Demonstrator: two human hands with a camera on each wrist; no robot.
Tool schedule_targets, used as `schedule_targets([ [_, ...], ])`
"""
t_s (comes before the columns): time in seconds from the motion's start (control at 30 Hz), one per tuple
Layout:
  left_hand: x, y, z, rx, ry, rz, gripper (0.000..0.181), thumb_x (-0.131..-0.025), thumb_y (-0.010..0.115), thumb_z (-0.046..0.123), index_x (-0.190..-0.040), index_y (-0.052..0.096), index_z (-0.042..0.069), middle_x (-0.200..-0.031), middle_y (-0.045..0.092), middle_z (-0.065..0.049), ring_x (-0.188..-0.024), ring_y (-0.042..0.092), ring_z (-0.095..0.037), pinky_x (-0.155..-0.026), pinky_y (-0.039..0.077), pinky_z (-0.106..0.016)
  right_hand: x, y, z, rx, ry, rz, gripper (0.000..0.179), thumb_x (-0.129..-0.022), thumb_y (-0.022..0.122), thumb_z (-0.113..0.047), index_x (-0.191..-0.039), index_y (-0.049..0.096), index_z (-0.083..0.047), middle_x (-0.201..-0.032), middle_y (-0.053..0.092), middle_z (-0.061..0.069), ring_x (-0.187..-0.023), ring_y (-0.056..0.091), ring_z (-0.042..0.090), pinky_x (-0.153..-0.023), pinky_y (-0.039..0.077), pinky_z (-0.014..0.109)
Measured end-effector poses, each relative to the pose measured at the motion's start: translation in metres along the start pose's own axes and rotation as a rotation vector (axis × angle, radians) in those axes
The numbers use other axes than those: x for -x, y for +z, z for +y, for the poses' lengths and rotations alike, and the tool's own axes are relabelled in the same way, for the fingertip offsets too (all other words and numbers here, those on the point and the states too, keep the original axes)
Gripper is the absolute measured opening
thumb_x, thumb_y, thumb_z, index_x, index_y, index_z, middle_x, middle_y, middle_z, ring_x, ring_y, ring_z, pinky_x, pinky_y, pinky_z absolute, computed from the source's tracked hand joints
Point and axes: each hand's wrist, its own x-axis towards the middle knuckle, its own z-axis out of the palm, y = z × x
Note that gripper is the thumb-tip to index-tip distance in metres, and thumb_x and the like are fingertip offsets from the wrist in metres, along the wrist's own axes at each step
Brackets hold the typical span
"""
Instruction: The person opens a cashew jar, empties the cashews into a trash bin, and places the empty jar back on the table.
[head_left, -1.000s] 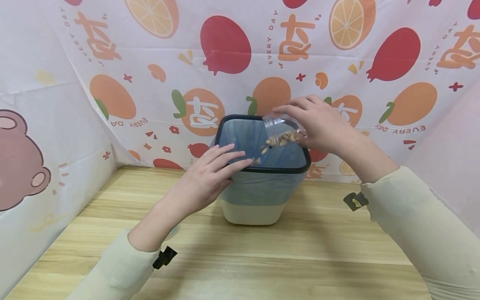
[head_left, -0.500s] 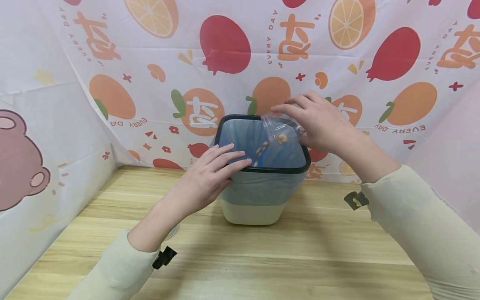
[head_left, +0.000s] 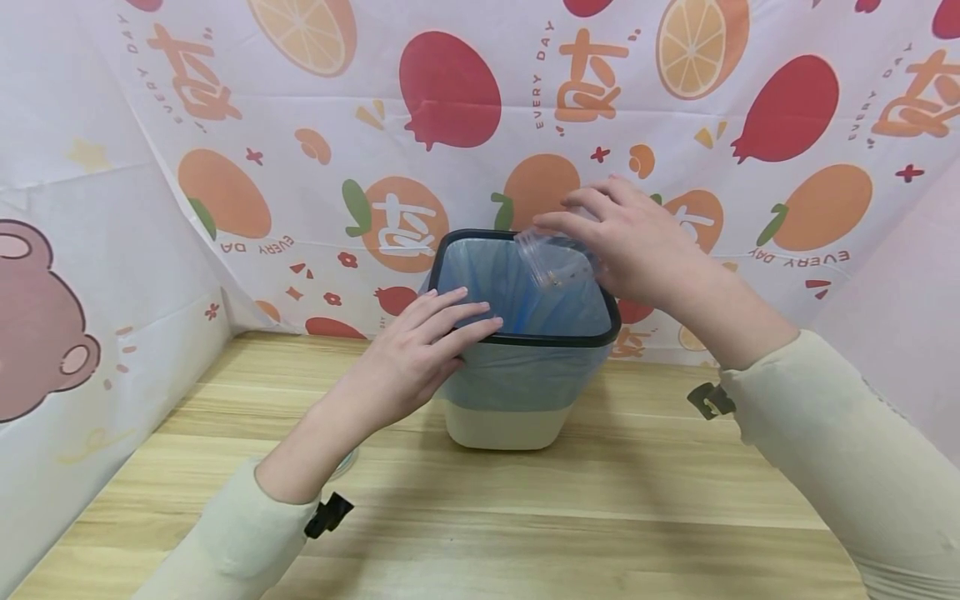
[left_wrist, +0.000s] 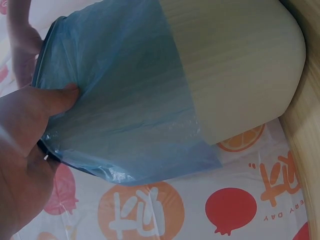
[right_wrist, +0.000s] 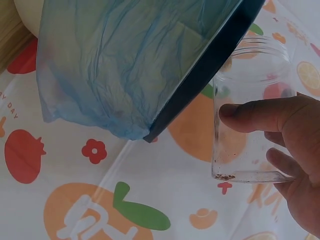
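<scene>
A cream trash can [head_left: 510, 429] lined with a blue bag [head_left: 525, 379] stands on the table. My left hand [head_left: 408, 358] holds its black rim [head_left: 555, 340] at the near left; in the left wrist view the thumb [left_wrist: 65, 97] presses the bag from outside while the fingers reach over the edge. My right hand [head_left: 637, 246] grips a clear jar [head_left: 555, 262], tipped over the opening with its mouth toward the inside. Only brown crumbs [right_wrist: 225, 177] at its base and a small tan bit near its mouth show in the right wrist view. The can's bottom is hidden.
A clear round object [head_left: 345, 463] lies on the wooden table [head_left: 480, 517], mostly hidden behind the left forearm. A fruit-print cloth [head_left: 480, 192] hangs right behind the can, and a white cloth with a bear [head_left: 45, 325] hangs at left.
Tan nuts have poured out of the jar into the can, leaving the jar nearly empty. The right hand has tilted the jar further and shifted slightly left; the left hand stays put.
</scene>
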Motion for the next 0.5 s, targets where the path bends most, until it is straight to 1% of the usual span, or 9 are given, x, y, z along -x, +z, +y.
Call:
schedule_targets([
  [0.2, -0.0001, 0.0001, 0.0001, 0.003, -0.003, -0.004, 0.076, -0.081, 0.082, 0.006, -0.148, 0.049, 0.022, -0.148, 0.052, -0.004, -0.145, 0.037, -0.029, -0.116, 0.032, -0.055, -0.0008, -0.0004, -0.0012, -0.002, -0.01, 0.016, 0.078, -0.071, 0.084, 0.0, -0.14, 0.056, -0.024, -0.133, 0.058, 0.012, -0.125, 0.048, 0.037, -0.107, 0.044, 0.051],
  [0.37, -0.0002, 0.0001, 0.0, 0.003, -0.007, -0.011, 0.077, -0.082, 0.082, 0.006, -0.149, 0.048, 0.023, -0.149, 0.05, -0.002, -0.146, 0.036, -0.028, -0.116, 0.032, -0.054, 0.0008, -0.0001, -0.001, -0.025, -0.007, 0.017, 0.078, -0.071, 0.085, -0.001, -0.14, 0.056, -0.023, -0.133, 0.058, 0.013, -0.125, 0.048, 0.037, -0.107, 0.044, 0.051],
  [0.43, -0.0001, 0.0003, 0.0, 0.002, -0.007, -0.008, 0.077, -0.081, 0.082, 0.006, -0.148, 0.049, 0.023, -0.149, 0.051, -0.002, -0.145, 0.036, -0.029, -0.116, 0.033, -0.054, 0.0021, 0.0004, -0.0006, -0.05, 0.01, 0.003, 0.081, -0.07, 0.087, -0.003, -0.142, 0.055, -0.023, -0.136, 0.057, 0.013, -0.127, 0.047, 0.036, -0.106, 0.044, 0.051],
  [0.5, -0.0001, 0.0003, 0.0, 0.002, -0.005, -0.003, 0.076, -0.081, 0.082, 0.006, -0.148, 0.049, 0.023, -0.148, 0.051, -0.002, -0.145, 0.037, -0.029, -0.115, 0.033, -0.055, 0.0038, 0.0013, -0.0002, -0.092, 0.044, -0.022, 0.086, -0.069, 0.089, -0.005, -0.144, 0.053, -0.025, -0.138, 0.055, 0.011, -0.129, 0.045, 0.035, -0.105, 0.046, 0.052],
])
